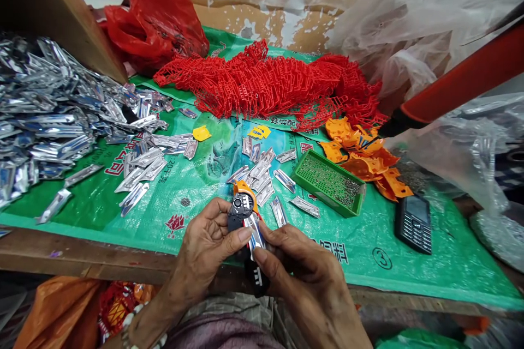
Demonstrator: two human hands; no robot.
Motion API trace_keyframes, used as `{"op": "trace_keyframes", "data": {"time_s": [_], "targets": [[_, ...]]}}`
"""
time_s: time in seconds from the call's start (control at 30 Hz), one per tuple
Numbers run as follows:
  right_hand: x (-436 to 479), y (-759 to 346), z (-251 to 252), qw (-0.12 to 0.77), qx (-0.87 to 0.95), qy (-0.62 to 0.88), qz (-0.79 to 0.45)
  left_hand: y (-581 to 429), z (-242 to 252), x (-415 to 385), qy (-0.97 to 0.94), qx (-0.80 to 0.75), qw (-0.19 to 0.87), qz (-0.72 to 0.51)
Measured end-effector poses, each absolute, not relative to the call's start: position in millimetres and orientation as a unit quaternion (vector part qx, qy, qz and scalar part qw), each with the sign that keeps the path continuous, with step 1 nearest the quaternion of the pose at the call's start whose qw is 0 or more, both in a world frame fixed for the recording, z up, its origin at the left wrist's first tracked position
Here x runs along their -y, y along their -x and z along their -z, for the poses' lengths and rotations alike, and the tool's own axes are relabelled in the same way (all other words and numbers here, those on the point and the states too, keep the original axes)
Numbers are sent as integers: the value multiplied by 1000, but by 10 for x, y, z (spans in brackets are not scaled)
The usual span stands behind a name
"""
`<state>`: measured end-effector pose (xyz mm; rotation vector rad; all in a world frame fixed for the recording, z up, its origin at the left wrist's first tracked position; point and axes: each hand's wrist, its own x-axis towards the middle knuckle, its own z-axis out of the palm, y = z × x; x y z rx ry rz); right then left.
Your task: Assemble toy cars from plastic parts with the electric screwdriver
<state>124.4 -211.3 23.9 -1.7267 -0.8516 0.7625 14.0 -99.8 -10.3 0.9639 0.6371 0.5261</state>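
Note:
My left hand [207,242] is closed round the side of a black-and-orange plastic assembly [242,205], which has a round dial-like end and a long black tail. A silver plate with blue marks [255,233] lies along its middle. My left thumb rests on the plate's edge. From the other side, my right hand [313,272] pinches the plate and the assembly between thumb and fingers. Just beyond my hands, loose silver plates [262,172] are scattered on the green plastic sheet [204,223]. The assembly's underside is hidden by my fingers.
A big heap of silver plates [53,114] covers the left. Red plastic frames [262,87] are piled behind. To the right are a green tray of small metal pieces [329,182], orange shells [368,158], a keypad phone [414,223] and a red-and-black tool [458,79] reaching in.

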Motion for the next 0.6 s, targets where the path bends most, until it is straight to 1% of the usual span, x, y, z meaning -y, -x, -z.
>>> {"op": "trace_keyframes", "data": {"time_s": [0.2,0.33,0.4,0.53,0.6], "targets": [[2098,-1249,-221,541,323,712,-310,-150,120,986,-449,-305,806,-237],[2110,-1262,-190,544,316,696,-346,-153,132,991,-437,-305,812,-236],[2129,-1248,-150,542,334,699,-325,-159,138,995,-437,-303,813,-236],[2179,-1205,-42,539,421,693,-229,-166,135,993,-439,-301,812,-237],[2188,-1197,-25,538,431,686,-232,-165,129,990,-437,-303,814,-235]]}}
